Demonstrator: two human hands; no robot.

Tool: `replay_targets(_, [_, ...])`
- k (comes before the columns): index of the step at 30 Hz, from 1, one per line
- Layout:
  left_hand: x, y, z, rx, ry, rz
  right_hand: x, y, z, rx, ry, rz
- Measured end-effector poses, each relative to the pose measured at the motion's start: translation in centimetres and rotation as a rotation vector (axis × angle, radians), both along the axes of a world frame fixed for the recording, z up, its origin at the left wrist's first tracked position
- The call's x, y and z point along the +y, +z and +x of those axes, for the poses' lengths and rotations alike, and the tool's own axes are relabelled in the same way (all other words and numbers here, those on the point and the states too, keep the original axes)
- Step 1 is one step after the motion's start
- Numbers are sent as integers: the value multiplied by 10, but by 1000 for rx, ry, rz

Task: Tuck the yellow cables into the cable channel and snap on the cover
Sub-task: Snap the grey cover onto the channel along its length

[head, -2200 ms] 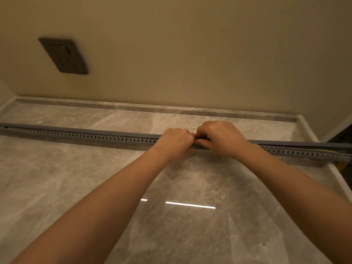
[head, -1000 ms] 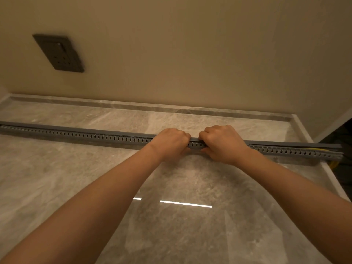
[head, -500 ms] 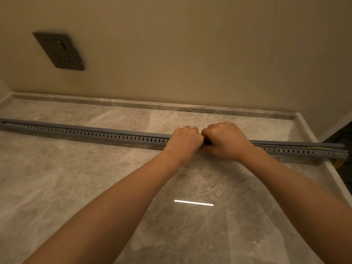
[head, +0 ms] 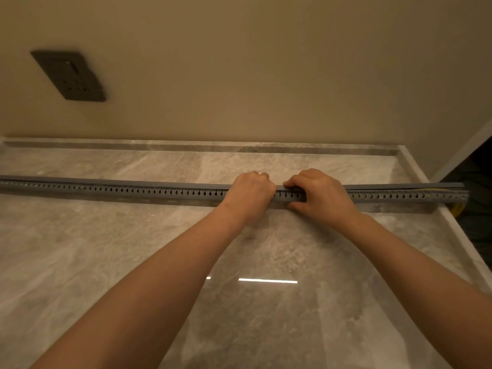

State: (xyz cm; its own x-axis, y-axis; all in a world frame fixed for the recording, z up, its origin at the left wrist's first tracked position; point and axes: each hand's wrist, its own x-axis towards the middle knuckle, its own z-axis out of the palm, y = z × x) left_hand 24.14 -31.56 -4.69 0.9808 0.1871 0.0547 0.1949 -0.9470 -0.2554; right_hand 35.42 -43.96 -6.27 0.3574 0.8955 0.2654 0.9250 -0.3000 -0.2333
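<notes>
**My two hands gripping a long grey slotted plastic cable channel (head: 159, 193) on marble**

A polished grey-beige marble worktop (head: 106, 262) with a raised rim fills the lower view and meets a plain beige wall (head: 266, 75). One dark rectangular socket plate (head: 70, 75) sits on the wall at upper left. One bright strip of reflected light (head: 267, 281) lies on the marble between my forearms. At the far right the worktop ends at a dark gap.

The cable channel lies flat across the worktop from the left edge to its right rim, parallel to the wall. One flat grey plastic cover (head: 106, 180) runs along its top.

Both arms reach forward, bare. My left hand (head: 250, 195) is a fist, fingers (head: 255, 177) curled over the top of the cable channel and clamped on it. My right hand (head: 319, 195) is just beside it, apart by a short stretch of slots, with fingers hooked over the cover and thumb on the near wall, squeezing.

The yellow cables (head: 458, 209) show only at the channel's right end, hanging past the rim, with a thin yellow streak under the cover there. I cannot count them.
</notes>
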Motion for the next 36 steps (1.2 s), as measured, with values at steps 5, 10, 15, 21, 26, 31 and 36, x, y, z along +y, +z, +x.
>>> replay_targets(5, [1, -2, 1, -17, -1, -1, -13, 3, 8, -111, -57, -32])
replay_targets(10, [2, -3, 1, -20, -5, 0, -13, 8, 13, -233, -39, -161])
replay_targets(15, [2, -2, 1, -24, -8, -8, -8, 12, 16, -262, -23, -239])
replay_targets(21, [3, -4, 1, -21, -4, 1, -7, 14, 18, -299, 8, -255])
replay_targets(26, [5, -7, -1, -112, 35, -114, -5, 18, 19, -272, 26, -248])
replay_targets(31, [-21, -27, -23, -797, 228, -650, -5, 26, 22, -273, 29, -202])
replay_targets(36, [-66, -28, -13, -1202, 982, -1816, -10, 23, 21, -282, 44, -141])
